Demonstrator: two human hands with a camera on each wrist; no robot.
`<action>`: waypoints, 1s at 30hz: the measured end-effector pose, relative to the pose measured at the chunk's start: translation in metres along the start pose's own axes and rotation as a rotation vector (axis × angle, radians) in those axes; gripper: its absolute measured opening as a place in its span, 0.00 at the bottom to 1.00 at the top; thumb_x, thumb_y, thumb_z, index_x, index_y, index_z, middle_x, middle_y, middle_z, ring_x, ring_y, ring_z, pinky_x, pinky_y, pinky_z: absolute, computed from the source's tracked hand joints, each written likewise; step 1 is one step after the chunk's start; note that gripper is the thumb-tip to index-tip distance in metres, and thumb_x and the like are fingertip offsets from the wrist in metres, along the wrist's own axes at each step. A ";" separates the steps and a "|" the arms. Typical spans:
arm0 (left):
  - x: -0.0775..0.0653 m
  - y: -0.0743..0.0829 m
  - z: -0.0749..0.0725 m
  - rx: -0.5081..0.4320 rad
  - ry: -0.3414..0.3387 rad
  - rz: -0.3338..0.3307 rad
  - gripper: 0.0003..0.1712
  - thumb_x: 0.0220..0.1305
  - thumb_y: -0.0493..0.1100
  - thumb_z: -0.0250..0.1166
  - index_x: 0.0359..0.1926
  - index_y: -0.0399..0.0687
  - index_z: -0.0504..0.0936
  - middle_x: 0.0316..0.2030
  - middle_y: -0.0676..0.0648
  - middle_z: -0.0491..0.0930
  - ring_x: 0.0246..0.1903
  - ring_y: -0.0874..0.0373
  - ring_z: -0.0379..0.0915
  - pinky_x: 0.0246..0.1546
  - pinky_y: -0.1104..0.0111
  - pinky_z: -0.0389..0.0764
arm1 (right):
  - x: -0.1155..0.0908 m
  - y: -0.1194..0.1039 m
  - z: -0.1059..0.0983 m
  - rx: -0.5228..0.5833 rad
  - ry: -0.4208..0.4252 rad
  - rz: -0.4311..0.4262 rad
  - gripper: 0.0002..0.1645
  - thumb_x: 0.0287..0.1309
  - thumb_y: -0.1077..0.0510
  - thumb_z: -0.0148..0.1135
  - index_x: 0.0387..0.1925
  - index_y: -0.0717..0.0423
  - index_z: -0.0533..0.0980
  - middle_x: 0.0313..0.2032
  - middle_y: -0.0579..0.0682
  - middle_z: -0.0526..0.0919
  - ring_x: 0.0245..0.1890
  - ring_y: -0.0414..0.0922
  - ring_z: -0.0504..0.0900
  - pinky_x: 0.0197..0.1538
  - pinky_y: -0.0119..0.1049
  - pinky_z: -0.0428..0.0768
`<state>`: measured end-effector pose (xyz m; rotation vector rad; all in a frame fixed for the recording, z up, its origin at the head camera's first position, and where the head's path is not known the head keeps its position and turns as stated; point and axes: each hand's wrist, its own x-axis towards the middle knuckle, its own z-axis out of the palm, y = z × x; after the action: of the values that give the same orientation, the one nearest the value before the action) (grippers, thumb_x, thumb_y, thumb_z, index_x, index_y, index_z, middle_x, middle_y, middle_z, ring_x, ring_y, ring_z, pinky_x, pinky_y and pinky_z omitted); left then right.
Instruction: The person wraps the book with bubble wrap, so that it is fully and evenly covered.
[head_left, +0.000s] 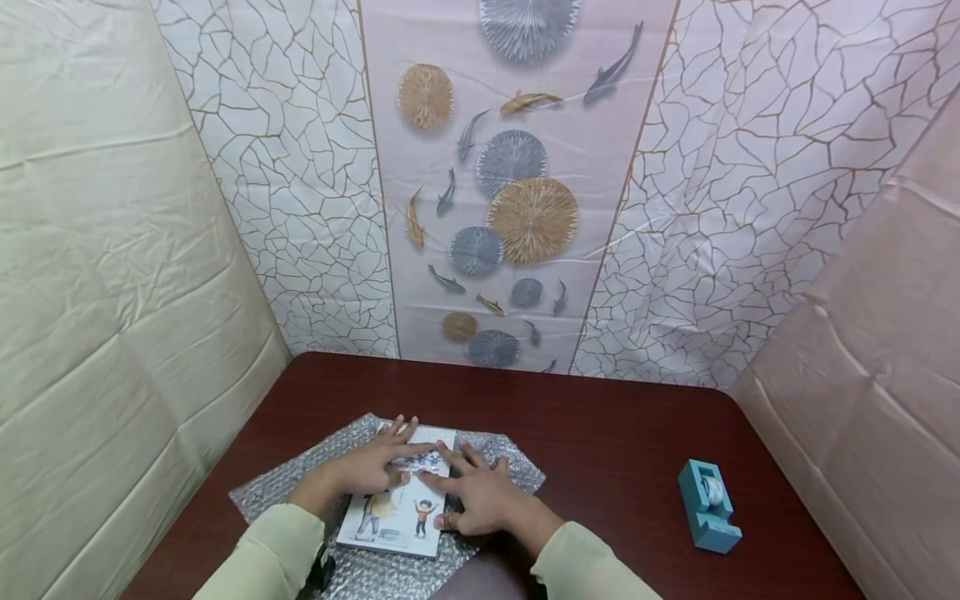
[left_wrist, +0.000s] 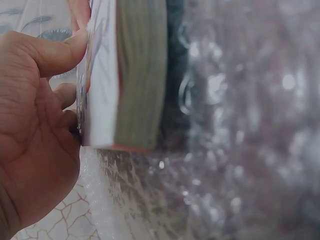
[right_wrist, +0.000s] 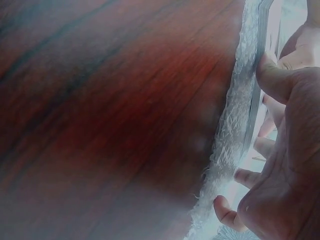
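Note:
A thick book (head_left: pixel 405 537) with a white cover of cartoon figures lies on a sheet of bubble wrap (head_left: pixel 281 479). Across the upper left of its cover rests my left hand (head_left: pixel 367 468), fingers spread. My right hand (head_left: pixel 489 498) spreads over the right side, thumb and index finger on the cover and the other fingers reaching over the wrap. The left wrist view shows the page block (left_wrist: pixel 142 75) of the book side-on, with the left thumb against the cover. Along the table, the wrap's edge (right_wrist: pixel 230 115) shows under the book in the right wrist view.
A teal tape dispenser (head_left: pixel 708 508) with a roll of clear tape stands at the right of the dark red-brown table (head_left: pixel 600 450). Pale quilted-looking cloth (head_left: pixel 112 292) hangs at both sides, and a patterned curtain (head_left: pixel 480 167) closes off the back.

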<state>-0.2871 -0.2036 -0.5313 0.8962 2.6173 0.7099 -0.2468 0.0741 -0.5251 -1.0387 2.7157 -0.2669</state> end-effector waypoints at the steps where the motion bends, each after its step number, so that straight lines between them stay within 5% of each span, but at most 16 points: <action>1: 0.000 0.000 0.000 -0.002 0.001 -0.002 0.33 0.85 0.55 0.57 0.85 0.66 0.67 0.90 0.37 0.40 0.89 0.29 0.27 0.82 0.23 0.38 | 0.000 0.000 0.000 0.003 0.000 0.000 0.45 0.73 0.23 0.57 0.86 0.16 0.56 0.91 0.45 0.42 0.90 0.63 0.45 0.70 0.91 0.60; 15: -0.005 -0.003 0.001 0.048 0.054 0.066 0.31 0.86 0.55 0.58 0.83 0.58 0.72 0.89 0.33 0.48 0.87 0.25 0.36 0.78 0.20 0.49 | 0.000 0.001 0.001 0.002 -0.001 0.010 0.45 0.74 0.23 0.56 0.86 0.15 0.55 0.91 0.44 0.42 0.91 0.62 0.44 0.71 0.90 0.59; 23: -0.017 -0.006 0.001 0.125 0.139 0.096 0.24 0.84 0.52 0.61 0.73 0.54 0.83 0.83 0.36 0.67 0.82 0.28 0.59 0.74 0.25 0.67 | 0.000 -0.001 -0.001 0.022 -0.017 0.005 0.45 0.74 0.23 0.57 0.86 0.15 0.56 0.91 0.43 0.42 0.91 0.61 0.44 0.71 0.89 0.60; 30: -0.030 -0.005 0.000 0.159 0.166 0.120 0.20 0.85 0.51 0.60 0.69 0.58 0.88 0.79 0.40 0.74 0.80 0.31 0.64 0.75 0.26 0.67 | 0.000 -0.002 -0.003 0.020 -0.016 0.009 0.45 0.74 0.23 0.57 0.86 0.16 0.56 0.92 0.44 0.42 0.91 0.62 0.44 0.71 0.90 0.59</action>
<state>-0.2662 -0.2262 -0.5311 1.0904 2.8177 0.6376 -0.2465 0.0731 -0.5221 -1.0182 2.6970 -0.2821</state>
